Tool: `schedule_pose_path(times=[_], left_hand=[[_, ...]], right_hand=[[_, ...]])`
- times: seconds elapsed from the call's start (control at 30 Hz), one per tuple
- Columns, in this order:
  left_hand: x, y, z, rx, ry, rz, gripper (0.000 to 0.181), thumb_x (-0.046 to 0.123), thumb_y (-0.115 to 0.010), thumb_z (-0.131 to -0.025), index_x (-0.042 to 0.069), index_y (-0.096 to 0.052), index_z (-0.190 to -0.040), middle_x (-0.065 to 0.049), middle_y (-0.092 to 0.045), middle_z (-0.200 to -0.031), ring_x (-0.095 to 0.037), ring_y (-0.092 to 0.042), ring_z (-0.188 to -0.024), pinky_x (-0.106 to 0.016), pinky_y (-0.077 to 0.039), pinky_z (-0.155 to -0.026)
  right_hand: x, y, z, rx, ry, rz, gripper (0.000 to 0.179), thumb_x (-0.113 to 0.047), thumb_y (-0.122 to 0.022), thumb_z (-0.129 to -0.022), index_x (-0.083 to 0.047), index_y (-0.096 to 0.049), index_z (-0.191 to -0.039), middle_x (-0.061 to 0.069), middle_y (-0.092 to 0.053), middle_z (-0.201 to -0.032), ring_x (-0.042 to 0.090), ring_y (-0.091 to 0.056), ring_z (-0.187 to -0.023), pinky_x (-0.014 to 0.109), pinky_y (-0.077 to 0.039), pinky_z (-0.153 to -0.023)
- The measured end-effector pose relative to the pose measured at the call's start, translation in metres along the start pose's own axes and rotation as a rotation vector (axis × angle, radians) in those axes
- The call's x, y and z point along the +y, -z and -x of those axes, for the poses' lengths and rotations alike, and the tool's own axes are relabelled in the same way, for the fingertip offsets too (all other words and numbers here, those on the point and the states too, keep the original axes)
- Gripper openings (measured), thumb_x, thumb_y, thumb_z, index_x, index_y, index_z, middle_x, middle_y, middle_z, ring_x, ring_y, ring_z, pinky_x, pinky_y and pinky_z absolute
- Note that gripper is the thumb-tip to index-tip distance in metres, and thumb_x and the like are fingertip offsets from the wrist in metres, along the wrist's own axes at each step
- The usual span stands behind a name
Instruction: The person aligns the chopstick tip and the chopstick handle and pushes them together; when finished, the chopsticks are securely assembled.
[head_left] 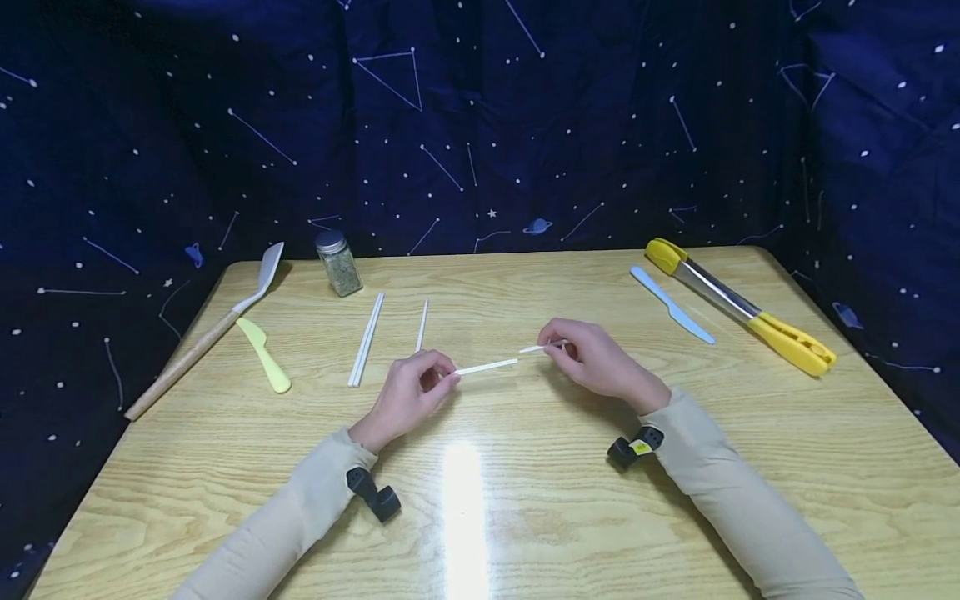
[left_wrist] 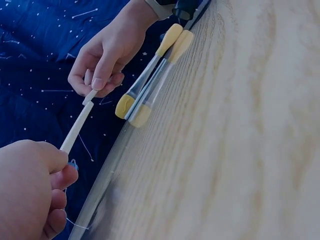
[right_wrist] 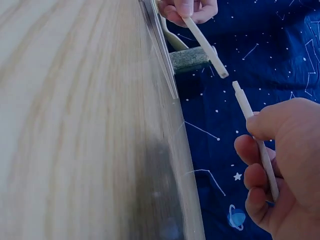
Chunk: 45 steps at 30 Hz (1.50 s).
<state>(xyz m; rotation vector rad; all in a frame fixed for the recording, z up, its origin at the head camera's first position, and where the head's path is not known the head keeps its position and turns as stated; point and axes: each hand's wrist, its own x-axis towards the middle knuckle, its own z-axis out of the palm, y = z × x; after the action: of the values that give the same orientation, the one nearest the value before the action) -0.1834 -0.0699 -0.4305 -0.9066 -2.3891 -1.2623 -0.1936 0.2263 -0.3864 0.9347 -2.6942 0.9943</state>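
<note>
Over the middle of the table, my left hand [head_left: 408, 392] pinches a white chopstick piece [head_left: 489, 367] between thumb and fingers; its free end points right. My right hand [head_left: 600, 358] grips another white chopstick piece [right_wrist: 246, 106] with a narrow stepped tip, its rear part lying along the curled fingers. The two ends face each other with a small gap in the right wrist view, where the left piece's end shows a dark spot. Just beyond my left hand lies a single thin white stick [head_left: 422, 323], its near end hidden by that hand.
Left of the hands lie a pair of white chopsticks [head_left: 366, 340], a yellow knife [head_left: 264, 357] and a wooden-handled spatula [head_left: 202, 343]. A spice jar [head_left: 340, 265] stands at the back. On the right are a blue knife [head_left: 671, 305] and yellow-ended tongs [head_left: 738, 304]. A starry cloth [head_left: 480, 125] hangs behind.
</note>
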Motion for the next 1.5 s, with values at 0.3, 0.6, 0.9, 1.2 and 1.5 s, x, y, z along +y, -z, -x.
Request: schedule_pose_path(times=[0.3,0.6,0.9,1.2,1.5], left_hand=[[0.0007,0.0002,-0.0005,-0.022,0.075,0.048,0.004,0.007,-0.069,-0.087,0.007,-0.065,-0.086,-0.001,-0.062,-0.071,-0.006,-0.048,-0.059,-0.020,-0.041,-0.053],[0.0002,0.0010,-0.0007,-0.032,0.129,0.112,0.005,0.008,-0.067,-0.090,0.005,-0.064,-0.089,-0.001,-0.062,-0.072,-0.008,-0.048,-0.061,-0.022,-0.041,-0.055],[-0.0002,0.0008,-0.0003,-0.047,0.145,0.129,0.005,0.009,-0.066,-0.091,0.004,-0.064,-0.089,-0.001,-0.061,-0.073,-0.009,-0.048,-0.061,-0.021,-0.040,-0.056],[0.0030,-0.0028,0.0014,-0.032,0.083,0.090,0.006,0.005,-0.066,-0.088,0.007,-0.062,-0.085,0.000,-0.058,-0.070,-0.006,-0.047,-0.059,-0.020,-0.040,-0.054],[0.0062,-0.0044,0.0028,-0.021,0.068,0.063,0.008,0.003,-0.066,-0.087,0.007,-0.060,-0.083,0.000,-0.058,-0.070,-0.005,-0.045,-0.059,-0.020,-0.039,-0.053]], right_hand=[[-0.0061,-0.0015,-0.0001,-0.016,0.010,0.016,0.004,-0.004,-0.061,-0.092,-0.006,-0.064,-0.094,0.006,-0.069,-0.095,0.005,-0.037,-0.051,0.022,-0.037,-0.051],[-0.0081,-0.0014,-0.0015,0.058,0.060,0.047,0.006,-0.002,-0.062,-0.090,-0.005,-0.064,-0.094,0.008,-0.069,-0.093,0.005,-0.037,-0.053,0.022,-0.036,-0.050],[-0.0068,-0.0022,-0.0012,0.017,0.037,0.049,0.005,-0.003,-0.062,-0.091,-0.006,-0.064,-0.094,0.006,-0.070,-0.095,0.004,-0.036,-0.051,0.022,-0.037,-0.049],[-0.0078,-0.0059,0.0003,0.050,0.137,0.240,0.010,0.000,-0.063,-0.087,-0.010,-0.063,-0.091,0.002,-0.067,-0.085,0.010,-0.052,-0.066,0.029,-0.048,-0.064],[-0.0091,-0.0079,0.0003,0.076,0.182,0.306,0.018,0.003,-0.069,-0.080,-0.011,-0.062,-0.090,-0.004,-0.064,-0.083,0.011,-0.057,-0.070,0.029,-0.049,-0.062]])
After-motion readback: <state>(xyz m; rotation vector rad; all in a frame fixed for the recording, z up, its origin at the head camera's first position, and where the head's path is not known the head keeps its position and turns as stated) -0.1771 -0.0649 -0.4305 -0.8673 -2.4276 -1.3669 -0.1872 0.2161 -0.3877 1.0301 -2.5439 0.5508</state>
